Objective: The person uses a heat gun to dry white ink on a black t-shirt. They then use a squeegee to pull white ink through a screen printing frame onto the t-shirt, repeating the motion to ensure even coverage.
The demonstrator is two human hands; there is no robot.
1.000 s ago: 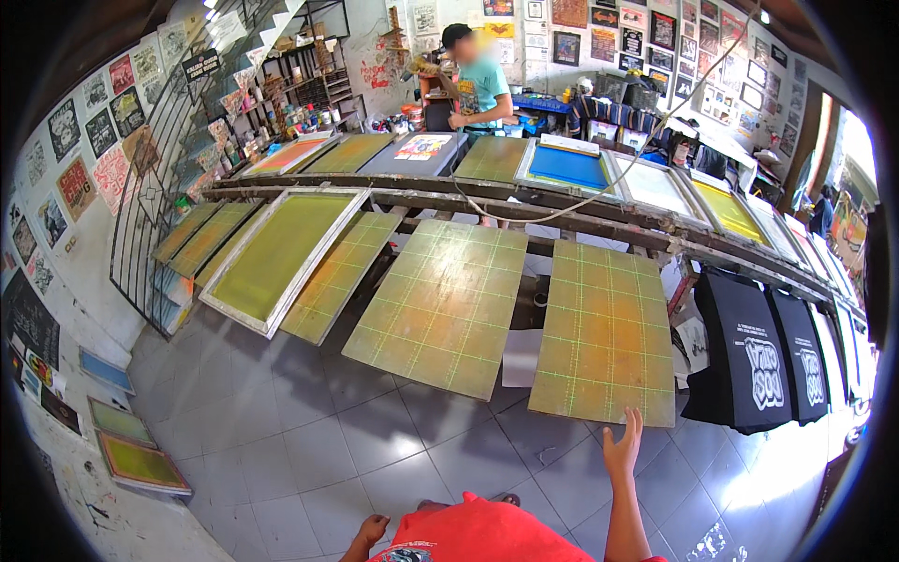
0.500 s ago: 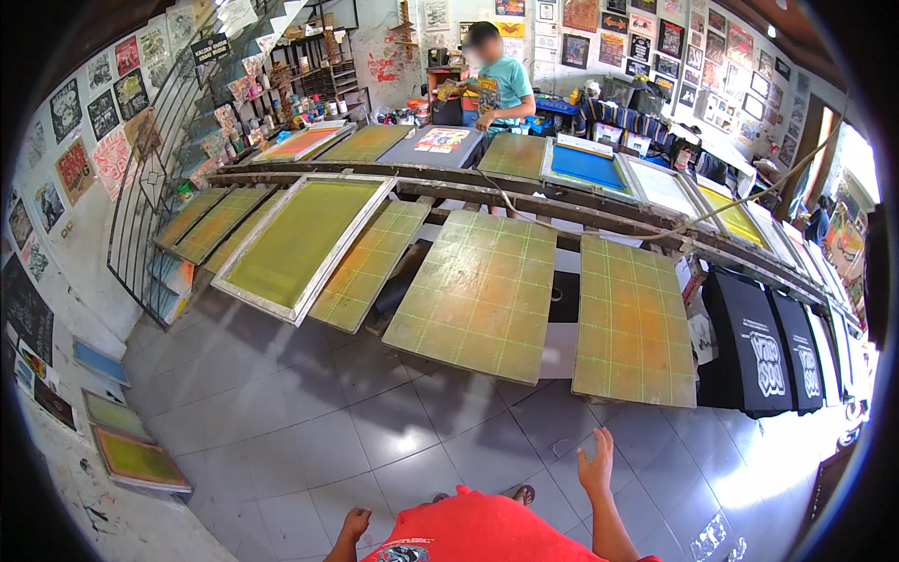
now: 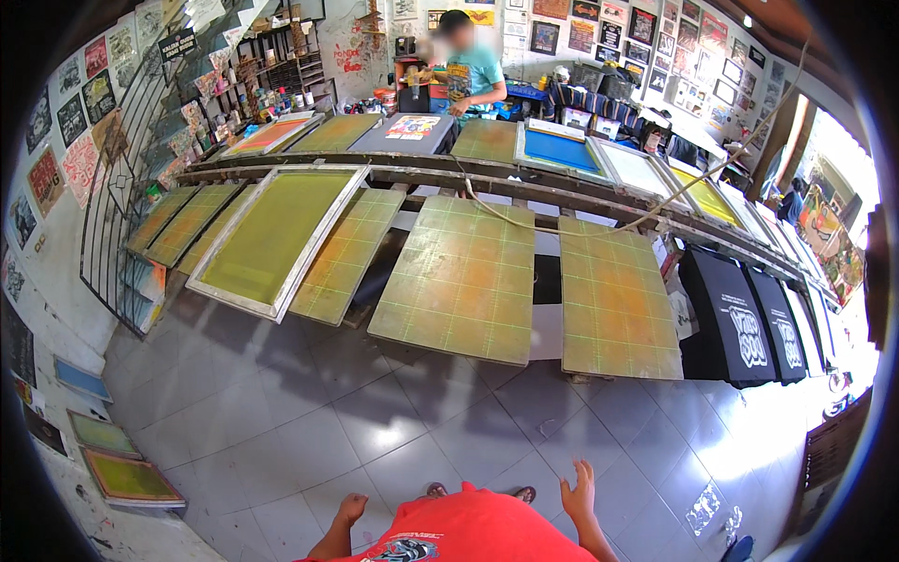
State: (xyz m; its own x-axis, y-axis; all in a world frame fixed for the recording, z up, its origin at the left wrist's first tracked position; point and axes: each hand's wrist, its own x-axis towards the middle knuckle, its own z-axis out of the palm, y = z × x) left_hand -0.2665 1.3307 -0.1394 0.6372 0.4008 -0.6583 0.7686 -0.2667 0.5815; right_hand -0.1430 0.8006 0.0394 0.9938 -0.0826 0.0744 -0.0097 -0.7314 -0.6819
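My left hand hangs low beside my red shirt, its fingers curled in with nothing visible in them. On the other side my right hand is held out over the tiled floor, fingers stretched and apart, holding nothing. Neither hand touches anything. Beyond them stands a long rack of flat printing boards: a middle board and a right board, both yellowish with green grid lines. A white-framed printing screen with yellow-green mesh lies tilted over the boards to the left.
Black printed T-shirts drape over boards at the right. A blue screen lies on the far row. A co-worker in a teal shirt stands behind it. Framed screens lean on the left wall. A cable crosses the rack.
My right hand has dropped lower and closer to my body, still open. My left hand has risen slightly. The view has shifted, so the rack sits farther left and a little higher.
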